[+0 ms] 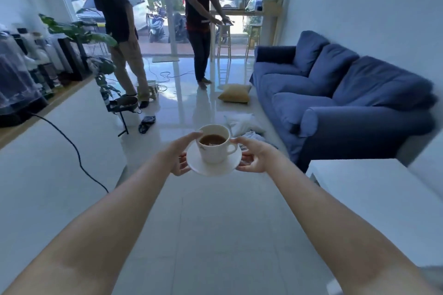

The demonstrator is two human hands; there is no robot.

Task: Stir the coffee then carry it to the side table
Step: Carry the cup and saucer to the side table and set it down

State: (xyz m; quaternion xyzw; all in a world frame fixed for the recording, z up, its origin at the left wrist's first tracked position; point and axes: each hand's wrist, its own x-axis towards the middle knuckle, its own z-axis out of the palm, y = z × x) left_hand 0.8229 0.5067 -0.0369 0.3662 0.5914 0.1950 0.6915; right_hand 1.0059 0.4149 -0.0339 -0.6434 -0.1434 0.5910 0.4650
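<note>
A white cup [214,151] holding brown coffee stands on a white saucer [217,167], held in the air above the tiled floor. My left hand [178,154] grips the saucer's left rim, thumb near the cup's lip. My right hand [254,157] grips the saucer's right rim, beside the cup's handle. A white side table [374,194] stands low at the right, in front of the sofa's near arm. No spoon is visible.
A blue sofa [347,93] lines the right wall. A white counter [55,141] with a black cable is at the left. Cushions [236,93] and cloth lie on the floor ahead. Two people [201,29] stand near the glass doors.
</note>
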